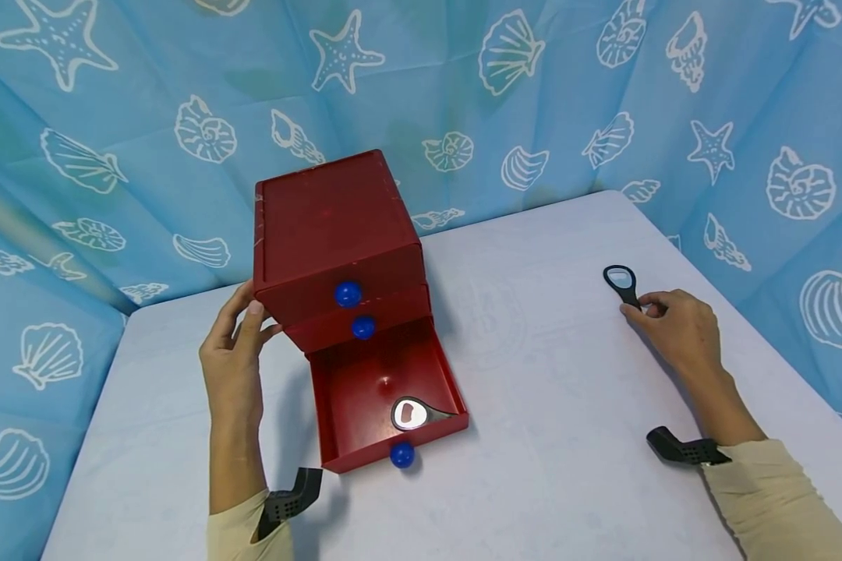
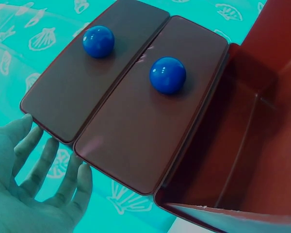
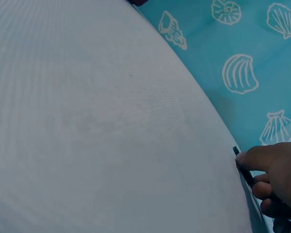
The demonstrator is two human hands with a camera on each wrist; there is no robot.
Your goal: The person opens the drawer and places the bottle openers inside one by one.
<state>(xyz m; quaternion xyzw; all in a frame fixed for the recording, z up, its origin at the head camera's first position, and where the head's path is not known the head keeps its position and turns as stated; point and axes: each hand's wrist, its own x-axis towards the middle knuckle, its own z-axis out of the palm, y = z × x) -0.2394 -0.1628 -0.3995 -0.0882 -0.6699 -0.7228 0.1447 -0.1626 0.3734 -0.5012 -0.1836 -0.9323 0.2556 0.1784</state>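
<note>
A dark red drawer cabinet (image 1: 330, 218) with blue knobs stands left of centre. Its bottom drawer (image 1: 358, 374) is pulled out, and a bottle opener (image 1: 429, 413) with a black teardrop-shaped surround lies inside near the front. Against the cabinet's left side, my left hand (image 1: 235, 351) rests with spread fingers at the upper drawers' edge; the left wrist view shows that hand (image 2: 43, 179) beside the two shut drawers. Farther right, my right hand (image 1: 681, 327) pinches the handle of another black bottle opener (image 1: 620, 282), low over the table. In the right wrist view the fingers partly hide this opener.
A white cloth covers the table (image 1: 533, 436). Behind it and along both sides hangs a blue curtain (image 1: 421, 93) with white shell and starfish prints. The pulled-out drawer's front, with its blue knob (image 1: 402, 455), juts toward me.
</note>
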